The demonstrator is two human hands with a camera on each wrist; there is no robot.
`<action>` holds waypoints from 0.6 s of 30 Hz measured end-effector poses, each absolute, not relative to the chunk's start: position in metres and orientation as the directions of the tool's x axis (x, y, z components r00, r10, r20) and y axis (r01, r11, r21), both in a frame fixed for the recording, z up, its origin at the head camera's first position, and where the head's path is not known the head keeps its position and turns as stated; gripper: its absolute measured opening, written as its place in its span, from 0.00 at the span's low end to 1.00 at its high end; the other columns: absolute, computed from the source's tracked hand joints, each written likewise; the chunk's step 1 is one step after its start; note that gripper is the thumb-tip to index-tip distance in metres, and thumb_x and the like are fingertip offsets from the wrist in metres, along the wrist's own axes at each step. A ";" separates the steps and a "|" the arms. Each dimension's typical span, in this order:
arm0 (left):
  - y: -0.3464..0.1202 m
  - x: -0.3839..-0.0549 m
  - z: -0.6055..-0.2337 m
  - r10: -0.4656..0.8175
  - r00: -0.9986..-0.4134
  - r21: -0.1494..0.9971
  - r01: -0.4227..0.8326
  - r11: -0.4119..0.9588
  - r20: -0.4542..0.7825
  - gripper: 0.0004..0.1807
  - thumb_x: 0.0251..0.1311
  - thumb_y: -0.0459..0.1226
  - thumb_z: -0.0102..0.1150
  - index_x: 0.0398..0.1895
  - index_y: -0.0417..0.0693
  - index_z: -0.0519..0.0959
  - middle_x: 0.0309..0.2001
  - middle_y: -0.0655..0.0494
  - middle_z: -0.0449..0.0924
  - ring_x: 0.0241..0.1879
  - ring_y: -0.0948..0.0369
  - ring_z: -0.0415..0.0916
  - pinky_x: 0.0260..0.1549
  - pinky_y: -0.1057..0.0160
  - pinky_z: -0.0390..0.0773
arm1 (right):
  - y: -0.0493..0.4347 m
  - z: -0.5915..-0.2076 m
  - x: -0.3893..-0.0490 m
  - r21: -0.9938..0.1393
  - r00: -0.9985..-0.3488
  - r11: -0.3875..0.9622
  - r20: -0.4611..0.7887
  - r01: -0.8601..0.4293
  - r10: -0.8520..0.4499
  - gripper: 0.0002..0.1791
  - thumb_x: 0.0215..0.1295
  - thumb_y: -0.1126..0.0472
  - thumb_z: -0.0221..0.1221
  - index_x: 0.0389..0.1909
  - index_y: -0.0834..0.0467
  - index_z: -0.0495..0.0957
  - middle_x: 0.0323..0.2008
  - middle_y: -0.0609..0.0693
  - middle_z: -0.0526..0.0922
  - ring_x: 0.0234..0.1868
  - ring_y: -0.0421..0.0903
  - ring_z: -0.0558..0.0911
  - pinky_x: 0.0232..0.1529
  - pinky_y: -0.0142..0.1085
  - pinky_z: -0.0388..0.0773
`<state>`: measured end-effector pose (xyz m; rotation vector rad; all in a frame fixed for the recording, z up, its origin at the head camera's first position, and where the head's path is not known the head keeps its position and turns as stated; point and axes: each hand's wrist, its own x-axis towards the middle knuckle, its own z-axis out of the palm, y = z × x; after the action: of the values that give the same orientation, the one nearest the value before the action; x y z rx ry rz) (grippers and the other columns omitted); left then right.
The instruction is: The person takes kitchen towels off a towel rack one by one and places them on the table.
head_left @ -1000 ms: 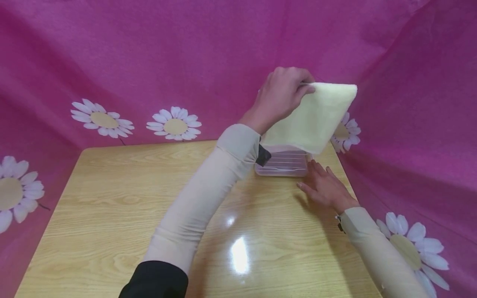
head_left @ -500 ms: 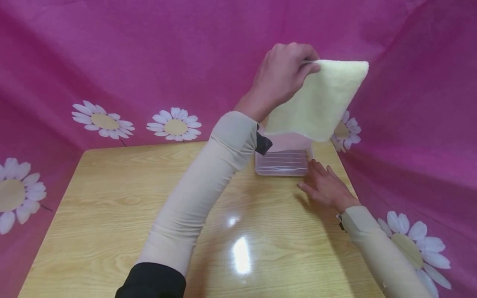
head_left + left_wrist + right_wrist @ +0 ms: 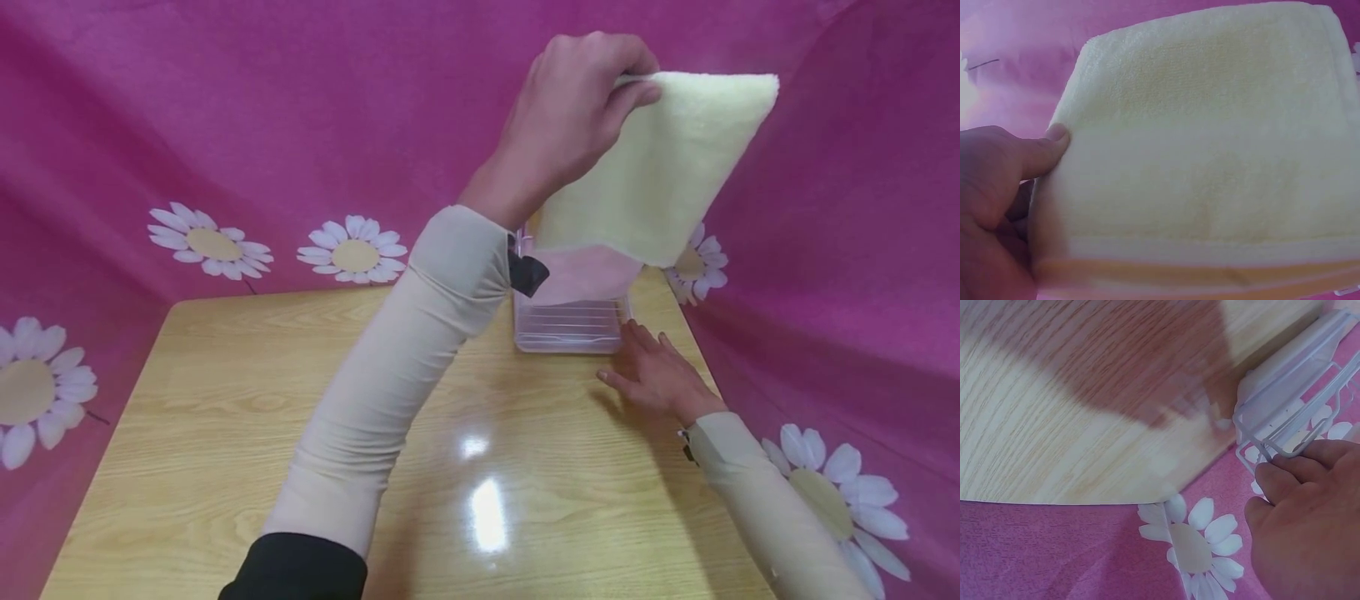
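Observation:
In the head view my left hand (image 3: 570,117) is raised high and pinches the upper left edge of a folded pale yellow towel (image 3: 667,158). The towel hangs down and overlaps a wire rack (image 3: 577,321) with a see-through tray base. A light pink cloth-like piece (image 3: 592,273) shows just under the towel. Up close in the left wrist view, the thumb lies over the yellow towel (image 3: 1210,162), which has an orange band low down. My right hand (image 3: 660,375) is low at the rack's right side, thumb spread, its fingertips right at the white wire (image 3: 1285,453).
The rack stands near the back right of a wood-grain table (image 3: 300,417). A magenta curtain (image 3: 375,100) with white daisies surrounds the table at the back and sides. Glare (image 3: 487,512) marks the table's front middle.
My left hand has risen with the yellow towel, whose right corner now sits higher and further right. More of the pink piece shows below it. My right hand has stayed beside the rack.

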<state>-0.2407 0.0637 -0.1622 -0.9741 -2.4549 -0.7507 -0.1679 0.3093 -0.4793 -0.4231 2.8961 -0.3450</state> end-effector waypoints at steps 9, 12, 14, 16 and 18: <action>0.059 -0.230 -0.152 0.520 -0.665 0.324 0.731 0.601 0.536 0.13 0.70 0.46 0.59 0.50 0.53 0.86 0.47 0.64 0.85 0.43 0.66 0.74 0.45 0.72 0.71 | 0.309 -0.482 -0.169 -0.265 -0.936 0.930 -0.172 -0.255 -0.306 0.54 0.71 0.31 0.48 0.77 0.70 0.46 0.76 0.69 0.47 0.76 0.64 0.49 0.73 0.60 0.41; 0.056 -0.226 -0.151 0.527 -0.660 0.312 0.734 0.603 0.536 0.13 0.70 0.47 0.59 0.49 0.53 0.86 0.46 0.64 0.85 0.43 0.66 0.74 0.45 0.71 0.71 | 0.309 -0.482 -0.170 -0.276 -0.937 0.926 -0.163 -0.258 -0.310 0.55 0.70 0.31 0.49 0.77 0.70 0.45 0.76 0.70 0.47 0.76 0.64 0.49 0.73 0.60 0.41; 0.054 -0.224 -0.151 0.530 -0.654 0.296 0.737 0.607 0.540 0.13 0.70 0.47 0.59 0.49 0.53 0.86 0.46 0.65 0.85 0.43 0.66 0.76 0.46 0.71 0.72 | 0.308 -0.482 -0.171 -0.286 -0.938 0.924 -0.161 -0.254 -0.307 0.55 0.70 0.31 0.50 0.77 0.70 0.45 0.76 0.69 0.48 0.76 0.64 0.49 0.73 0.59 0.41; 0.050 -0.221 -0.151 0.533 -0.643 0.278 0.743 0.609 0.551 0.13 0.70 0.47 0.59 0.48 0.53 0.86 0.45 0.65 0.85 0.43 0.67 0.76 0.46 0.71 0.72 | 0.307 -0.482 -0.171 -0.296 -0.938 0.922 -0.161 -0.250 -0.306 0.56 0.69 0.31 0.52 0.77 0.70 0.44 0.76 0.70 0.48 0.76 0.65 0.49 0.73 0.60 0.41; 0.046 -0.218 -0.153 0.535 -0.625 0.264 0.754 0.601 0.568 0.13 0.70 0.47 0.59 0.48 0.53 0.87 0.45 0.65 0.85 0.42 0.68 0.77 0.45 0.72 0.71 | 0.307 -0.482 -0.172 -0.301 -0.938 0.921 -0.164 -0.248 -0.306 0.56 0.69 0.31 0.52 0.78 0.70 0.43 0.76 0.70 0.47 0.76 0.65 0.49 0.73 0.60 0.41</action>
<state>-0.2183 0.0463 -0.1531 -1.0275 -2.3958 -0.6837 -0.1717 0.3066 -0.4819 -0.4185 2.8735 -0.4102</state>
